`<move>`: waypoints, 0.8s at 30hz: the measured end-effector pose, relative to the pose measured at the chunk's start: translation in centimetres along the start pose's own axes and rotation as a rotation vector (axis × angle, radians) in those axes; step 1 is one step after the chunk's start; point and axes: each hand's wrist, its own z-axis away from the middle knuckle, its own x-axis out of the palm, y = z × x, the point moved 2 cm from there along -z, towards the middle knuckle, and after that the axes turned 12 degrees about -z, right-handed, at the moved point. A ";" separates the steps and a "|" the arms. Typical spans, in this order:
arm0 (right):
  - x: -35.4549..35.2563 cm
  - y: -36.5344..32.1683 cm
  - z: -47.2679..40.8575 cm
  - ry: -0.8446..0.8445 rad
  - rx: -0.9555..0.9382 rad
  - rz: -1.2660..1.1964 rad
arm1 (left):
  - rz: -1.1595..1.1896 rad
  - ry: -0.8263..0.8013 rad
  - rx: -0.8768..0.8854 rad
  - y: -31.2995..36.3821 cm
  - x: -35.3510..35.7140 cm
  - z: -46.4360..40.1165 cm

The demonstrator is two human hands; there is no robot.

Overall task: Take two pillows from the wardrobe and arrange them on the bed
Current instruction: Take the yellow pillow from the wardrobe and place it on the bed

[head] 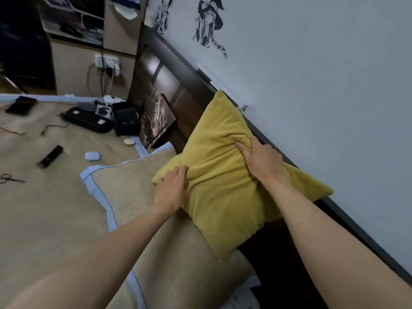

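I see the yellow pillow (pixel 223 190) propped on one corner at the head edge of the bed (pixel 44 219), leaning against the dark headboard (pixel 189 85). My left hand (pixel 171 188) pinches a fold of fabric at its left side, my right hand (pixel 260 161) bunches the cloth near the middle (both clenched). It overlaps a beige, blue-trimmed pillow (pixel 124 186) lying flat there.

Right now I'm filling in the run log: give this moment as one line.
phase: arranging | object: yellow pillow against headboard | left hand: gripping pillow | right hand: gripping pillow | second pillow: not seen
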 end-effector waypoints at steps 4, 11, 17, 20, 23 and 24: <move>5.8 3.4 1.6 -0.264 0.270 -0.060 | 0.062 -0.310 -0.122 0.4 4.0 0.2; 6.7 6.4 1.4 -0.182 0.264 -0.015 | 0.010 -0.370 -0.053 3.3 9.0 1.4; 7.5 4.0 2.4 0.019 -0.166 0.183 | -0.024 -0.041 0.121 8.1 8.2 -3.2; 10.7 5.3 4.3 -0.156 -0.313 0.341 | 0.009 0.040 0.153 9.3 10.1 -4.4; 11.9 9.8 4.3 -0.227 -0.267 0.456 | 0.000 -0.107 -0.038 6.6 14.6 -3.5; 11.7 10.8 4.0 -0.208 -0.254 0.467 | 0.034 -0.186 -0.154 4.8 16.3 -2.6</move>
